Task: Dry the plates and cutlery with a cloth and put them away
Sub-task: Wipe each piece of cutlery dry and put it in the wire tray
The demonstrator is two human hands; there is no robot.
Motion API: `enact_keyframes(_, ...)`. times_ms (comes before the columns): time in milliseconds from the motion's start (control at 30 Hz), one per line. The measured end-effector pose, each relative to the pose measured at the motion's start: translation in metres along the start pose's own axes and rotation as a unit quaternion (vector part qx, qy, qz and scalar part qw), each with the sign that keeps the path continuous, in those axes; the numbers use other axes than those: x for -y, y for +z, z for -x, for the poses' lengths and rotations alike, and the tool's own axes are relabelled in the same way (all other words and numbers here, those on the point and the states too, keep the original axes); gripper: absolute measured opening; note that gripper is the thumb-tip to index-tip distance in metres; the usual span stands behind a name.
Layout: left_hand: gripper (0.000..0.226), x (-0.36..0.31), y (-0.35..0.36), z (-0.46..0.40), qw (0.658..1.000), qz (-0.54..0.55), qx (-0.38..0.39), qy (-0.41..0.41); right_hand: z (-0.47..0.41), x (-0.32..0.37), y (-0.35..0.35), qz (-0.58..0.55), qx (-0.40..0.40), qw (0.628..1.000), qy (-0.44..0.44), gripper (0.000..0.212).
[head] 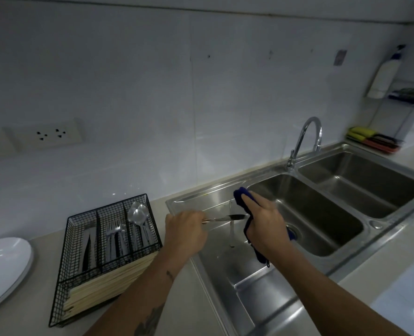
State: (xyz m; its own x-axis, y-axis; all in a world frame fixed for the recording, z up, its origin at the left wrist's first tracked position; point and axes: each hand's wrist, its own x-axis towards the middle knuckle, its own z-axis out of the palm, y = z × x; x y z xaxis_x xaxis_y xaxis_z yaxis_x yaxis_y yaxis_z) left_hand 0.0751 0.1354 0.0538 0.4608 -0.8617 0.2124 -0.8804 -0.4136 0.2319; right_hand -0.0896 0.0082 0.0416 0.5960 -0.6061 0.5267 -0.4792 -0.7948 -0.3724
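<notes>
Blue cloth [243, 200] is wrapping the right hand [264, 224], whose grip is closing on it around the tip of a knife [225, 218]. Over the sink's [322, 258] drainboard, the left hand [185, 230] is pinching the knife's handle. Mesh cutlery basket [104, 258] and white plates [4, 270] are sitting on the table [189, 309].

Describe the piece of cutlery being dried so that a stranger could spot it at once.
Start at the stainless steel double sink and look over its left drainboard. There the left hand holds a slim metal knife level, its tip in the dark blue cloth; the other cutlery lies in the black wire tray.
</notes>
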Motion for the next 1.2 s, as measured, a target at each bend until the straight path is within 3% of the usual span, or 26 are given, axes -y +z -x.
enact_keyframes(200,0.024,-0.015,-0.007,-0.010,0.982,0.130,0.085,-0.104,0.023,0.027,0.020,0.070,0.041,0.987,-0.139,0.076)
enact_keyframes(333,0.023,-0.005,-0.006,-0.002,0.971,0.140,0.115,-0.155,0.032,0.010,0.022,0.113,0.045,0.992,-0.042,0.078)
enact_keyframes(533,0.033,-0.002,-0.014,-0.004,0.959,0.184,0.124,-0.174,0.036,0.028,0.025,0.079,0.068,0.988,-0.117,0.084)
enact_keyframes(733,0.035,0.000,-0.013,0.001,0.955,0.190,0.130,-0.186,0.022,0.011,0.018,0.086,0.069,0.992,-0.053,0.079)
enact_keyframes(900,0.029,0.002,-0.011,-0.004,0.947,0.223,0.128,-0.193,0.026,0.030,0.031,0.048,0.084,0.990,-0.103,0.077)
enact_keyframes(1067,0.025,0.006,-0.007,0.006,0.939,0.241,0.142,-0.200,0.018,0.006,0.028,0.005,0.060,0.998,0.017,0.070)
enact_keyframes(1200,0.026,0.003,0.001,0.008,0.912,0.316,0.165,-0.204,0.016,0.010,0.028,-0.058,0.043,0.997,0.025,0.068)
